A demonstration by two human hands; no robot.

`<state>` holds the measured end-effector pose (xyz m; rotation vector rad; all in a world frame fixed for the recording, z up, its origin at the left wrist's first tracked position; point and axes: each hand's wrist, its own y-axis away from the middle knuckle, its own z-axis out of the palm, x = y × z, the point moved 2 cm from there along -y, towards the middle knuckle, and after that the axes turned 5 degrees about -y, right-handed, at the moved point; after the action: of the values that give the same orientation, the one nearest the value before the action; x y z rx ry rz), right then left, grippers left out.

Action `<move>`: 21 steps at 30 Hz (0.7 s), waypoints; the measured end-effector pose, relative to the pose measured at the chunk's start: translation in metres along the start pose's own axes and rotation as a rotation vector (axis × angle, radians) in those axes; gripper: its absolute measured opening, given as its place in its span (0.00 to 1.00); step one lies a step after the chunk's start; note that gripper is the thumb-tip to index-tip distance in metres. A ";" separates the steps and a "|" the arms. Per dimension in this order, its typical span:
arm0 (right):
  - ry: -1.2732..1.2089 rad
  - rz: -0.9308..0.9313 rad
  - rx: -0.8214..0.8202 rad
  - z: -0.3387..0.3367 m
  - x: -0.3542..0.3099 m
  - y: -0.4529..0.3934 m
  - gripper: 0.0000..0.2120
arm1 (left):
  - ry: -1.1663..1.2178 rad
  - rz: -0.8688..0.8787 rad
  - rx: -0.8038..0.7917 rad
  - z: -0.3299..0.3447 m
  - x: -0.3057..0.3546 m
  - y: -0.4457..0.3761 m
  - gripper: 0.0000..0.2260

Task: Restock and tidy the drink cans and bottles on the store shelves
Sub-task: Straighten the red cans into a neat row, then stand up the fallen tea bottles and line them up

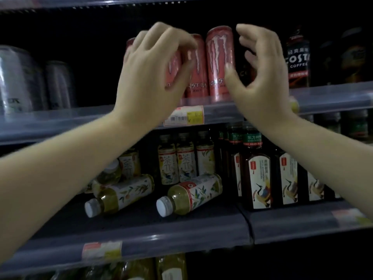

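Pink cans are being squared on the upper shelf; left hand is curled over the leftmost pink can, contact unclear; right hand grip is loosely open, empty, w/ the front can just left of its thumb; labels should be faced fwd, cans nudged, not tipped.

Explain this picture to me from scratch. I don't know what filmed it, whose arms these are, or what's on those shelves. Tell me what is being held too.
No machine here: a camera worn on a person's head looks at store shelves, so the two bare arms are the wearer's. The left hand curls its fingers round a pink Monster can on the upper shelf. Two more pink cans stand beside it. The right hand hangs loosely curled by the rightmost one, seemingly holding nothing. A Costa coffee bottle stands further right, silver cans to the left. On the lower shelf, two green tea bottles lie on their sides; dark tea bottles stand upright.
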<state>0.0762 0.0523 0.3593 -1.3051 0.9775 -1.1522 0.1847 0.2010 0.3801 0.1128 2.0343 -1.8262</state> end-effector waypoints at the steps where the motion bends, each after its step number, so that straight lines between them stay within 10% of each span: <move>1: -0.018 -0.066 0.012 -0.002 -0.009 0.008 0.19 | 0.052 0.003 -0.003 -0.004 0.003 0.012 0.08; 5: -0.134 -0.193 -0.140 0.003 -0.031 0.054 0.12 | 0.139 -0.032 -0.185 -0.009 0.005 0.072 0.07; 14: -0.172 0.275 -0.925 0.063 0.000 0.143 0.25 | 0.127 -0.470 -0.646 0.007 -0.039 0.194 0.14; 21: -0.107 0.332 -1.266 0.100 0.013 0.163 0.36 | 0.043 -0.667 -0.561 0.007 -0.053 0.242 0.11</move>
<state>0.1890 0.0472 0.2043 -1.9967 1.8701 -0.0870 0.3130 0.2389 0.1717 -0.7692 2.7433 -1.4723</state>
